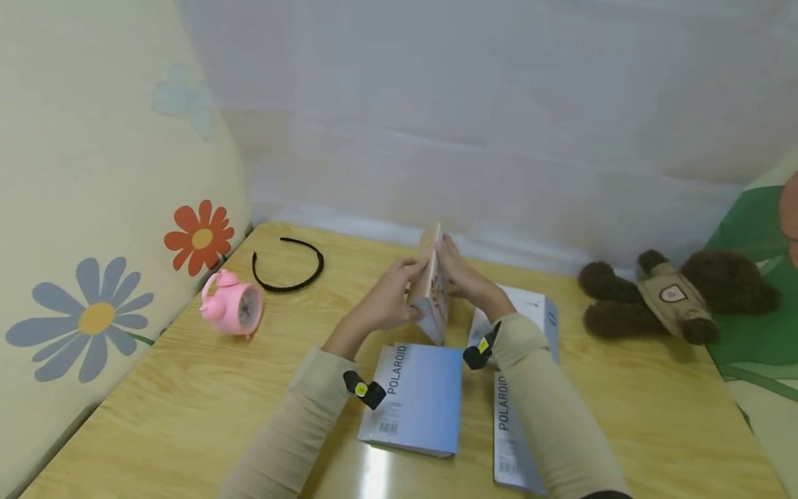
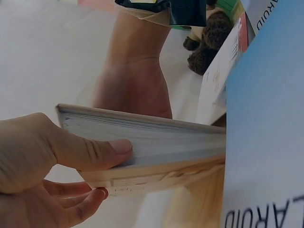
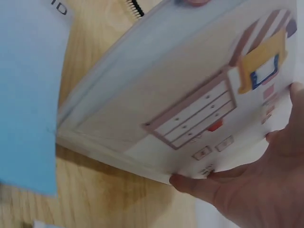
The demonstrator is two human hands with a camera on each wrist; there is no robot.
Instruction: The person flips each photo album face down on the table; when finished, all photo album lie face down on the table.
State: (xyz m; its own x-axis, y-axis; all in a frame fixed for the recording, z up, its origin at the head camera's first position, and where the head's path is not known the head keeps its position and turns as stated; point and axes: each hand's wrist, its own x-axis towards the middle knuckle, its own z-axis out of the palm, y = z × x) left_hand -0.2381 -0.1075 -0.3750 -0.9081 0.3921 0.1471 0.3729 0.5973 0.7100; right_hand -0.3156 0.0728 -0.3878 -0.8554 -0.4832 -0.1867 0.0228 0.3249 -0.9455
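Between both hands, a thick photo album (image 1: 431, 287) stands on edge, its cover printed with a drawer cabinet and a striped awning. My left hand (image 1: 394, 291) pinches it from the left; in the left wrist view the thumb lies on the page edges and the fingers are at the cover below. On the other side, my right hand (image 1: 464, 274) grips the album's far edge, its fingertips spread along the cover in the right wrist view. Just below lies a blue-and-white POLAROID album (image 1: 427, 395). Whether the held album touches the table cannot be made out.
Another POLAROID album (image 1: 508, 443) and a white-and-blue album (image 1: 530, 305) lie by the right forearm, partly hidden. A pink alarm clock (image 1: 240, 307) and a black headband (image 1: 321, 267) are at left. At right lies a brown plush toy (image 1: 673, 298). White cloth (image 1: 399, 138) hangs behind the table.
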